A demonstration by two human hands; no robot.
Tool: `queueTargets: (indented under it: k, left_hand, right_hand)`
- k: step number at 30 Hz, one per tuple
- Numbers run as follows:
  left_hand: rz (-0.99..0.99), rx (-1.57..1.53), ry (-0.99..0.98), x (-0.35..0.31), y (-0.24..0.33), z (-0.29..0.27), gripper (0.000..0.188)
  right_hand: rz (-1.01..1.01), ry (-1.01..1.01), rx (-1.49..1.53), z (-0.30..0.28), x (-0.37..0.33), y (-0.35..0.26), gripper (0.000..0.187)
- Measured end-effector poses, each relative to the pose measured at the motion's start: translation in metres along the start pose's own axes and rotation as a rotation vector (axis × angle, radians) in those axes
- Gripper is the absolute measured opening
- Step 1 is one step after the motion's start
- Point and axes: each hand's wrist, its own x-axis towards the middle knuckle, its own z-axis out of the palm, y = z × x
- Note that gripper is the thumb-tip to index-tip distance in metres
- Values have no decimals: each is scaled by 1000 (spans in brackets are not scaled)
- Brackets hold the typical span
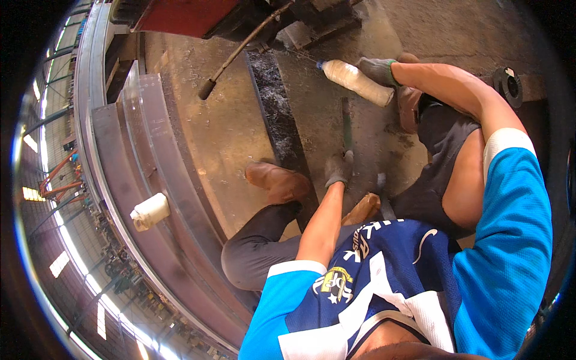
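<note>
In a grey work glove, my right hand [377,71] is closed around a plastic bottle [357,83] of pale, cloudy look with a blue cap. The bottle lies tilted, its cap pointing at the dark machine part [312,30], and a thin line, like a jet of liquid, runs between them. My left hand [339,168], also gloved, is low between my legs. Its fingers look closed at the near end of a narrow dark green bar [347,126]; the glove hides the grip itself.
A long dark beam [276,105] strewn with metal shavings runs from the machine toward my boot [279,182]. A lever [240,54] juts from the red machine housing [183,15]. On the left, a pale jug [150,212] rests on steel beams [162,129]. A black ring [509,87] lies far right.
</note>
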Motion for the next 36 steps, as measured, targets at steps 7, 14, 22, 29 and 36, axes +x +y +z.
queueTargets:
  k: [7,14,22,29,36]
  left_hand:
    - [133,-370,1079,47,53,-180,95]
    - [270,201,888,59,67,-351,63]
    - [128,357,600,80,64,-320,32]
    - [143,241,516,99,54,-310,28]
    - [253,310,481,106,42,-312,30]
  right_hand:
    - [107,-38,481,27,14,53,48]
    - [-67,20,409,0,20,22,42]
    - [-92,47,486,3,8,16,36]
    - [-92,32,564,7,9,11,31]
    - [-103,26,574,14,5,10,30]
